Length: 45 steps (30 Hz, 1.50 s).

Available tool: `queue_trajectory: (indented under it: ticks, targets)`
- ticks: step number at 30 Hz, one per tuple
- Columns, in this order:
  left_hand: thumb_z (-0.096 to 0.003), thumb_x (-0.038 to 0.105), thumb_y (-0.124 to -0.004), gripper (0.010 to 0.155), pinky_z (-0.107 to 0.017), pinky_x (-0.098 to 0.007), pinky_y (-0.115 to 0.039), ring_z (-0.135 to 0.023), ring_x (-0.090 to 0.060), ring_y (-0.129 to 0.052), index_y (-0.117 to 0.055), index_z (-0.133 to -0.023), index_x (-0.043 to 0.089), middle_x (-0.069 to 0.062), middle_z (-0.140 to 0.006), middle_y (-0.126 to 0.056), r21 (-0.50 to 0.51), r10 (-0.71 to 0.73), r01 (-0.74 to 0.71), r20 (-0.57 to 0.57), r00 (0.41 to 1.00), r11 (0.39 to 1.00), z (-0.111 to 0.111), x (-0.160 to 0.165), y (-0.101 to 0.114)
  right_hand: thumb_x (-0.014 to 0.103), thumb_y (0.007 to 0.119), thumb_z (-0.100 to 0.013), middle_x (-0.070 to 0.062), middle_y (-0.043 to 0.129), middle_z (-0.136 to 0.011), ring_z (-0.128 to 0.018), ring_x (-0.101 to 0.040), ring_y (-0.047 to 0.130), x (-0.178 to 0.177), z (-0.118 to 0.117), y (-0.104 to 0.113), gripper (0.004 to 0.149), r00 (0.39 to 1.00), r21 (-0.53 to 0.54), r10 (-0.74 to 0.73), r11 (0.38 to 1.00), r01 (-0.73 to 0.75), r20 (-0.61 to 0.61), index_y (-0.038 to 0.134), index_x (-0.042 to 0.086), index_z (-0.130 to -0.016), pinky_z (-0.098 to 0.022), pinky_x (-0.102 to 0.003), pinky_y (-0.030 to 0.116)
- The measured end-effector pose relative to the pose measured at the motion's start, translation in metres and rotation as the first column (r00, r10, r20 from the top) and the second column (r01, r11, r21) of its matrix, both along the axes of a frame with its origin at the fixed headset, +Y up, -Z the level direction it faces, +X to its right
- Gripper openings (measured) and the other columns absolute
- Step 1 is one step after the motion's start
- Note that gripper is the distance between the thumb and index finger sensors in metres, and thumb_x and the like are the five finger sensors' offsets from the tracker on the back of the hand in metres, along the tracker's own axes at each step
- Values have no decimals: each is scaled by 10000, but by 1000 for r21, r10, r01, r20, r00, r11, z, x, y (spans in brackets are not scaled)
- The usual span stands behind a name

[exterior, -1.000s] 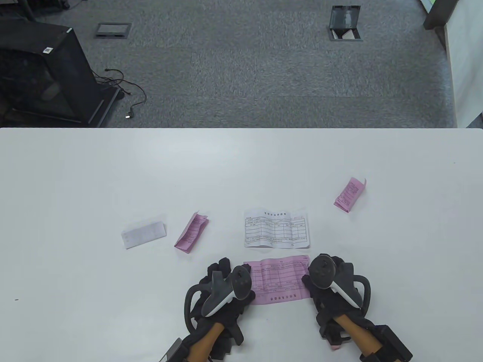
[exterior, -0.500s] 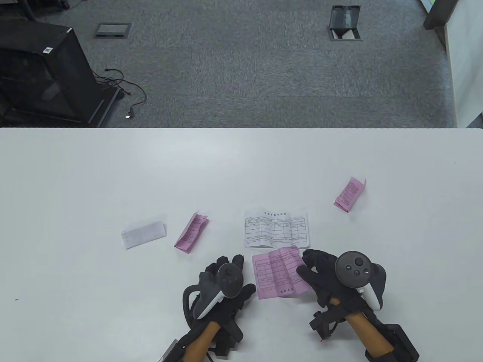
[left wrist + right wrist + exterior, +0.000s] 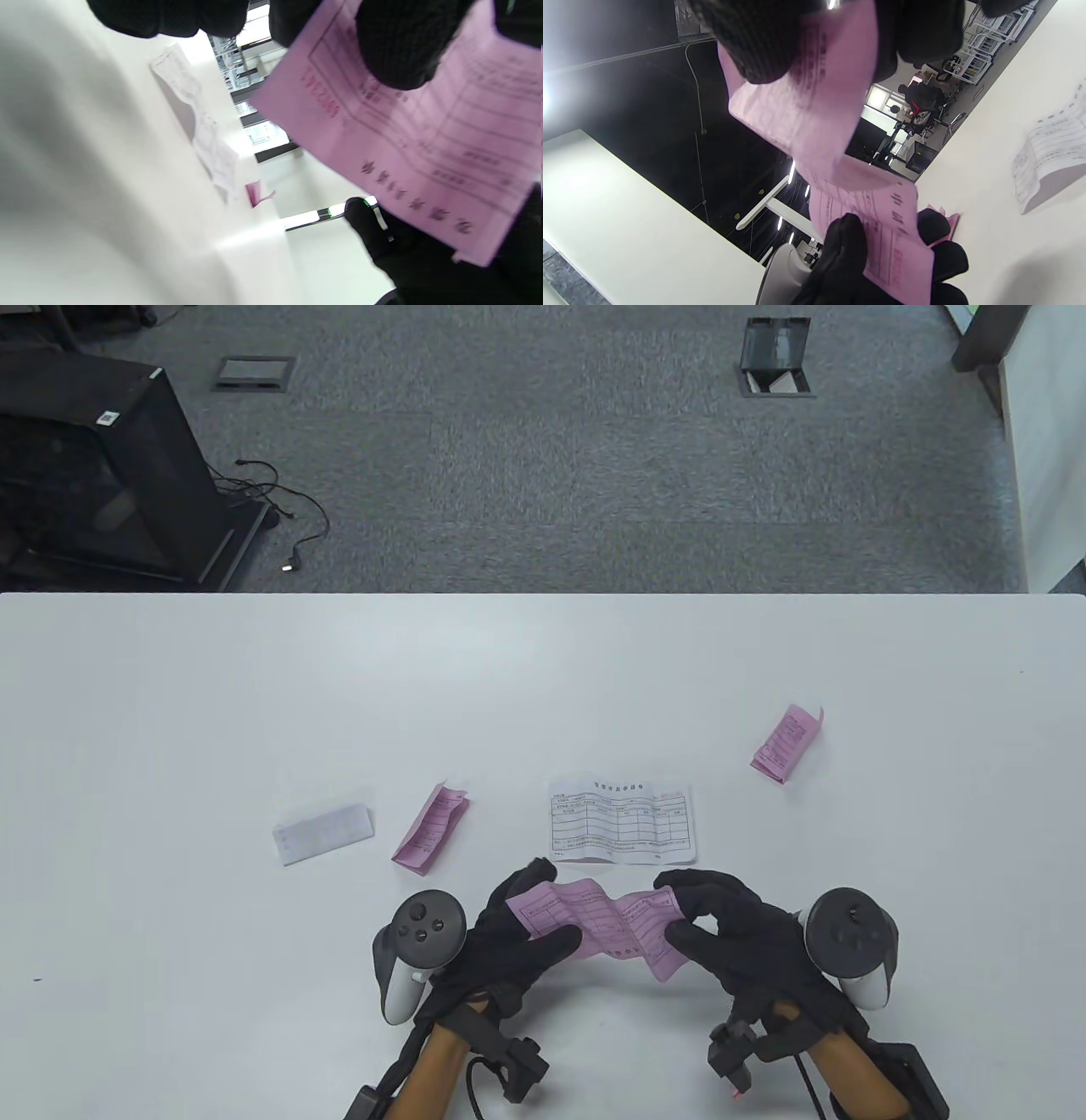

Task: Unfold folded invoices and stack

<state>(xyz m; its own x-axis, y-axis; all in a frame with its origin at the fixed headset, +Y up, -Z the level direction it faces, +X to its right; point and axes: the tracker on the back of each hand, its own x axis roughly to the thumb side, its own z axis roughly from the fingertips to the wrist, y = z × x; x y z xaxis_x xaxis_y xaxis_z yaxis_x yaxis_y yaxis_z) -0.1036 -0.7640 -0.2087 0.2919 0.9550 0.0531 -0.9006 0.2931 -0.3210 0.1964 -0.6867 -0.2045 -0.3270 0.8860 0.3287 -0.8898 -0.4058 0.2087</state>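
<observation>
Table view: pink invoice (image 3: 598, 927) held above the white table (image 3: 543, 687) near its front edge, opened out but still wavy along its creases. Left end pinched by the left hand (image 3: 509, 937), thumb on top and fingers beneath. Right end pinched by the right hand (image 3: 730, 933) in the same way, thumb pressing the printed face. Trackers riding on the outer side of each hand.

Just beyond the held sheet, flat on the table: unfolded white invoice (image 3: 622, 821), printed side up. Left of that, folded pink invoice (image 3: 430, 827) lying at a slant, and further left a folded white invoice (image 3: 322, 831). Far right, well apart from the rest, second folded pink invoice (image 3: 786, 743), one flap lifted.

Left wrist view: thumb (image 3: 396, 46) pressed on the pink printed face, a red number visible near the corner; right hand's glove at the sheet's other end.

Right wrist view: sheet bent in a shallow S between the two gloves, white invoice at the right edge.

Beyond the table: grey carpet, black cabinet (image 3: 93, 466) at the far left.
</observation>
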Motion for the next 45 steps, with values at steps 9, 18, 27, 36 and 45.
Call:
queue_trajectory:
  ticks: [9,18,27,36,45]
  targets:
    - [-500,359,-847,416,-554,-475,-761,-749,-328,-860,-828,-900,244,-87,-818,-949,132,-80,111,-221,972,985,6,-5,10,397,757,-464,-40,891,-747,-685,-320,865,18,-15,-24,326,985,-97,34,995,-18,166,745,321,-781,-626,-587,619]
    - [-486,278,-869,466,-427,-384,-840,-566,-241,-957,-799,-940,205,-83,-741,-1002,76,-142,164,-241,960,983,3,-5,6,382,764,-462,-20,932,-619,-555,-273,915,22,-24,-44,335,961,-180,157,977,-117,228,759,281,-781,-592,-548,671]
    - [-481,254,-881,506,-391,-360,-859,-520,-204,-982,-767,-972,222,-93,-768,-1000,41,-251,270,-257,933,962,1,-3,2,382,768,-458,-19,941,-586,-525,-269,920,25,-30,-60,339,930,-274,269,941,-198,252,771,262,-775,-583,-544,679]
    - [-480,300,-891,548,-351,-347,-855,-462,-179,-979,-736,-996,200,-84,-718,-1009,7,-441,467,-321,838,884,-7,5,5,394,773,-455,-19,947,-550,-491,-265,924,19,-35,-67,345,868,-306,434,883,-356,240,785,248,-767,-576,-538,685]
    - [-476,328,-898,581,-339,-343,-851,-440,-169,-973,-716,-1012,198,-74,-689,-1015,-15,-513,542,-346,786,840,-36,12,28,407,774,-456,-18,952,-531,-475,-264,927,16,-61,-34,345,806,-295,514,851,-435,293,797,242,-757,-574,-537,687]
